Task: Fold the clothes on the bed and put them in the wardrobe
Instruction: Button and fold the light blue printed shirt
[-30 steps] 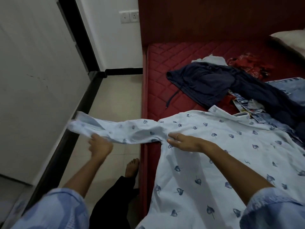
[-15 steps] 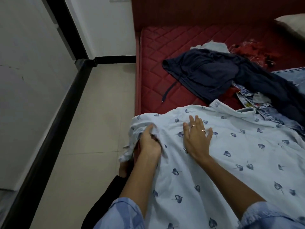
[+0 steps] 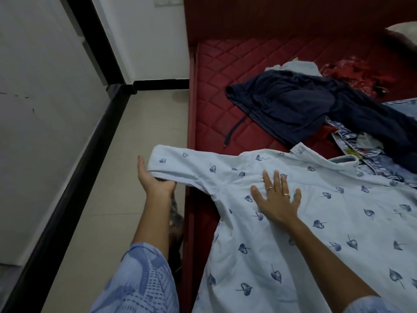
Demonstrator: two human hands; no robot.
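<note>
The bed, red quilted, fills the right of the frame. The leaf-print shirt lies spread at lower right; a navy garment lies above it. Right hand: grip open, fingers flat on the shirt. Left hand: palm up under the sleeve, fingers hidden, grip state undetermined.

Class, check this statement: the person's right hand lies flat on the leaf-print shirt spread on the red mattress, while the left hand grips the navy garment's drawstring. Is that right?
Not quite. The head view shows the left hand holding the leaf-print shirt by its sleeve, out past the red mattress edge; the navy garment lies untouched. The right hand does lie flat on the shirt.
</note>
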